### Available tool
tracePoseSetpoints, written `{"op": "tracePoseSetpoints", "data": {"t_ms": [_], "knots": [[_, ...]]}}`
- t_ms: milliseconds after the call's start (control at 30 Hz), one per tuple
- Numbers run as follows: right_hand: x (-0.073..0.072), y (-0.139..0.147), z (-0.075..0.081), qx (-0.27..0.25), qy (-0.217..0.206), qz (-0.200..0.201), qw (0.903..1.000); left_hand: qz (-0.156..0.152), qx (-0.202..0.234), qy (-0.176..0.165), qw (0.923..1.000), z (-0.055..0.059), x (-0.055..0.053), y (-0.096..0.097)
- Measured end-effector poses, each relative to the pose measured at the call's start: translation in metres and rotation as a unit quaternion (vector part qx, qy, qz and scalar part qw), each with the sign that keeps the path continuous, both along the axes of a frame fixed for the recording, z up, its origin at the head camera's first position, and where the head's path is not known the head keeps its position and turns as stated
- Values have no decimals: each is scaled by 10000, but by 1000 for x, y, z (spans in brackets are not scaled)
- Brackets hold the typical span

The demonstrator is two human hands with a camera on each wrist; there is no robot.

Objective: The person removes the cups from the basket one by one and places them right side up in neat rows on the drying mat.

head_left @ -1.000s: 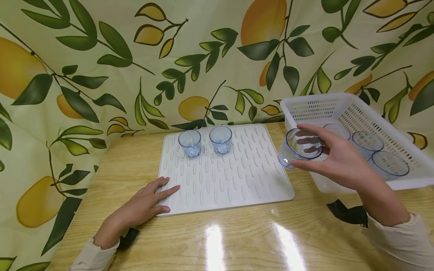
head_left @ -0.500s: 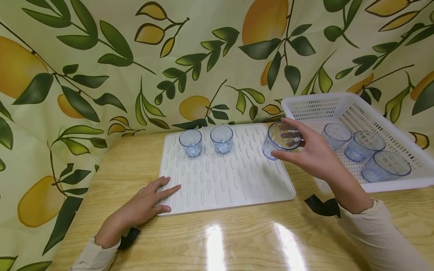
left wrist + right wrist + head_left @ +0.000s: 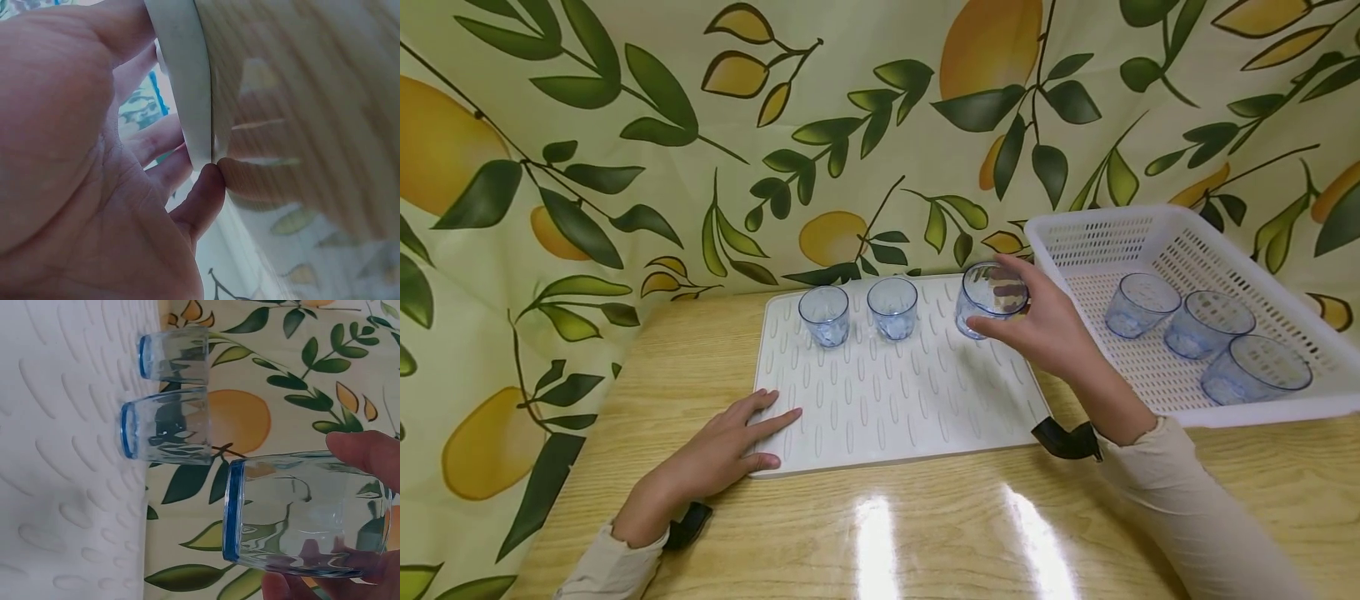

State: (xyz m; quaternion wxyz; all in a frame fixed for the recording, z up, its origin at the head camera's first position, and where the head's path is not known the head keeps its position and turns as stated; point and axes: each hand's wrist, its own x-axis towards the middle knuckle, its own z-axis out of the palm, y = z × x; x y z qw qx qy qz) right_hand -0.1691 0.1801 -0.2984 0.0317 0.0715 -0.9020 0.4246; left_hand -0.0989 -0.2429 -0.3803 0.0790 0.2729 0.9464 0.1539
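Note:
Between thumb and fingers, my right hand (image 3: 1052, 329) grips a clear blue-tinted drinking glass (image 3: 973, 293) by its sides. The glass is upright over the right part of a white ridged drying mat (image 3: 865, 417); in the right wrist view the held glass (image 3: 300, 509) has its thick blue base apart from the mat. Two matching glasses, a left one (image 3: 824, 318) and a right one (image 3: 892, 310), stand side by side near the mat's back edge. My left hand (image 3: 718, 454) rests with spread fingers on the mat's left edge, its fingertips (image 3: 209, 181) at the rim.
A white perforated plastic basket (image 3: 1285, 407) stands right of the mat, holding three similar glasses: one at the back (image 3: 1141, 307), a middle one (image 3: 1208, 325) and a tilted front one (image 3: 1255, 371). A leaf-and-fruit printed cloth (image 3: 685, 192) hangs behind the wooden table (image 3: 955, 533).
My right hand has carried the glass leftward from over the basket's near-left side to above the mat, close to the two standing glasses. The left hand has stayed on the mat's edge.

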Motion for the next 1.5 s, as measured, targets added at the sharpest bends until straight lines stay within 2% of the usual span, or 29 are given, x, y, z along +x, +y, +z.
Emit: {"op": "tracePoseSetpoints", "data": {"t_ms": [133,400,667,867,1067,1500], "knots": [[-11,-4,-9,-61,104,103,9999,6,-8,-6,10000,-1,0,0],[-31,-7,-25,6,178,-11,9998,27,-42,1,10000,-1,-1,1],[-48,-12,-33,420,-143,-239,9987,37,-51,0,10000,2,0,1],[-63,-13,-47,268,-202,-163,9993,59,-64,-35,10000,0,-1,0],[-71,-16,-55,276,-241,-200,9991,89,-59,-36,9999,-1,-1,0],[-84,-14,-66,586,-324,51,9977,62,-65,4,10000,-3,-1,1]]}}
